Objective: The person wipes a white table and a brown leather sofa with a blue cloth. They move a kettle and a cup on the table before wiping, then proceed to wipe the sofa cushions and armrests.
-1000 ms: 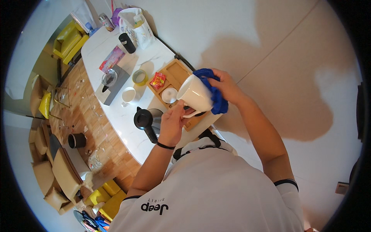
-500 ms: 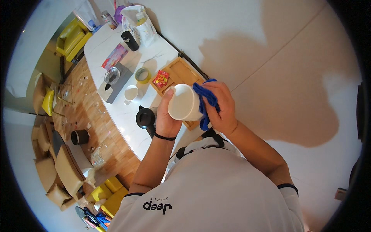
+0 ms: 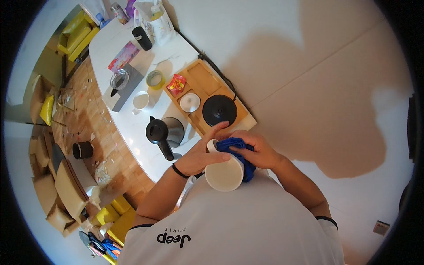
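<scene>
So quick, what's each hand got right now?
Left hand: holding the white mug.
Right hand: closed on the blue cloth, against the mug.

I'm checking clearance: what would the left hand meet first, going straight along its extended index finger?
Likely the round black base on the wooden tray; depth from the left hand is unclear.

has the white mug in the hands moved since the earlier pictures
Yes, the white mug has moved toward the person's shirt, away from the wooden tray.

Two white mugs [image 3: 225, 176]; one blue cloth [image 3: 248, 170]; one kettle [image 3: 175, 131]; one wooden tray [image 3: 207, 76]; one red packet [image 3: 176, 84].
</scene>
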`<state>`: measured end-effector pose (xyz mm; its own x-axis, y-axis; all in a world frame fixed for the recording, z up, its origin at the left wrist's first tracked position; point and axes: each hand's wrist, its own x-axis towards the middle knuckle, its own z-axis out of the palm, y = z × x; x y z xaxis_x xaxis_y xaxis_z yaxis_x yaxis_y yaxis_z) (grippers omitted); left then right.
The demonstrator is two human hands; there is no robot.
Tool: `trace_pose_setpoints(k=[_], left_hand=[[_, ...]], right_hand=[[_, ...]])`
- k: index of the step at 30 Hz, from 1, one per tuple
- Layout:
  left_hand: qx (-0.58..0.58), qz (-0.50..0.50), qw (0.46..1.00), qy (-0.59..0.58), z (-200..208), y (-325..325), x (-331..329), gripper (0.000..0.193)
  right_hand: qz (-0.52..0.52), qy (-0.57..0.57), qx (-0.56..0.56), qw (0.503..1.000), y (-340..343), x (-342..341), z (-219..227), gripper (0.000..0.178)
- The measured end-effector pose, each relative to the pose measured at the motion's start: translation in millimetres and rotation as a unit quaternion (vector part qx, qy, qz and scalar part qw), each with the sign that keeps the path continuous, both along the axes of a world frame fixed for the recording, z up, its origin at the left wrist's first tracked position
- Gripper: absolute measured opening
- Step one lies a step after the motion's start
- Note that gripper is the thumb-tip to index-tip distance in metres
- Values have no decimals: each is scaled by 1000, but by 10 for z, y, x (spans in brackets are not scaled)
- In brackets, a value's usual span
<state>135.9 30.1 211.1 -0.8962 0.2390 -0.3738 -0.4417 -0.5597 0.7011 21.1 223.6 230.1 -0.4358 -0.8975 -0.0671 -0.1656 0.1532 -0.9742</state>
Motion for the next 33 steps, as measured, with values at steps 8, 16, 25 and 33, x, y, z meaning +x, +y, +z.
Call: trace_pose_setpoints(k=[8,16,25,33], left_hand=[[-6,38,999,-32,31,-3,178,94],[-176,228,944,161,-49,-19,-87,92],[75,318,944,38,-289,-13,-141,63],[64,383,921,10,-483,233,-537,44]], right_hand=[[35,71,38,996,-158,-174,2,22],[27,141,-63,988,-600,-466,105,23],[-186,235,-100,949,-599,-269,-293,20],[-252,-171,7,953,-400,-463,-1028,37]])
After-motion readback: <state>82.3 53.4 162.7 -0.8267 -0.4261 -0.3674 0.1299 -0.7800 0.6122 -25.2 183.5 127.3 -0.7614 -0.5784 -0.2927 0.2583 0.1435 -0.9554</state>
